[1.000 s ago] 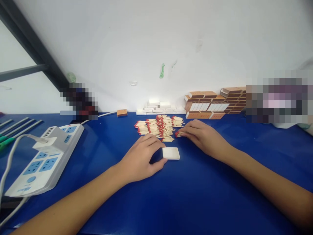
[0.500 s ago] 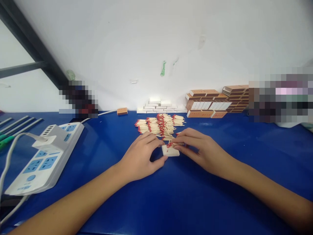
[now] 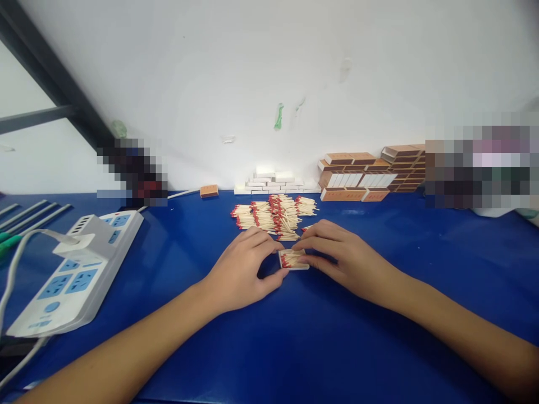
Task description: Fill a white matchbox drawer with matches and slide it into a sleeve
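A small white tray [image 3: 300, 268] lies on the blue table, with red-headed matches [image 3: 290, 257] in it. Thumb and index finger of my left hand [image 3: 248, 269] grip the tray at its left end. My right hand [image 3: 341, 255] is at the right end, its fingertips over the tray and touching the matches. A pile of loose matches [image 3: 275, 216] lies just behind both hands. One or more match heads show beside the right index finger.
White trays [image 3: 273, 182] are stacked by the wall, with brown matchboxes [image 3: 353, 193] to their right. A single matchbox [image 3: 209, 191] lies left of them. A power strip [image 3: 84, 275] with a white plug and cable is at the left.
The matches that my right fingers held above the tray now lie inside it. My right hand has moved slightly left and down. My left hand keeps its grip on the tray.
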### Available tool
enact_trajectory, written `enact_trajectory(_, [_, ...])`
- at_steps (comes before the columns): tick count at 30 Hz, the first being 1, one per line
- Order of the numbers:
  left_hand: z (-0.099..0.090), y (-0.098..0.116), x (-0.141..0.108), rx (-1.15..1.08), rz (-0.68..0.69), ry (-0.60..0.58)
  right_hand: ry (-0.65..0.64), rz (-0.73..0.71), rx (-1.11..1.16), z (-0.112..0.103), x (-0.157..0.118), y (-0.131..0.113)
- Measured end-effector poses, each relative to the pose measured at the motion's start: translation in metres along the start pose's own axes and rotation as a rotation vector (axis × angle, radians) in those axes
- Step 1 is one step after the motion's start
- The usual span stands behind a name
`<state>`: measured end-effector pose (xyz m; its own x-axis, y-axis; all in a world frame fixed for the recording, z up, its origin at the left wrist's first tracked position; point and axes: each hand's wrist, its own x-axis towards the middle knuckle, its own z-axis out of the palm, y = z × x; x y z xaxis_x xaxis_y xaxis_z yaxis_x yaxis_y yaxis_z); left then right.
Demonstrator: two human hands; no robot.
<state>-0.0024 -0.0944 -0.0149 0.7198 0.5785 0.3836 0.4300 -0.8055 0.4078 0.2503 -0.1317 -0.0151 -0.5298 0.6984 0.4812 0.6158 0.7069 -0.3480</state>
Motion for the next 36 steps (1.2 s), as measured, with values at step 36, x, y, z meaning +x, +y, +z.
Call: enact_trajectory(36, [-0.001, 0.003, 0.001, -0.023, -0.001, -0.023, -0.093, 0.128, 0.071, -0.002, -0.003, -0.003])
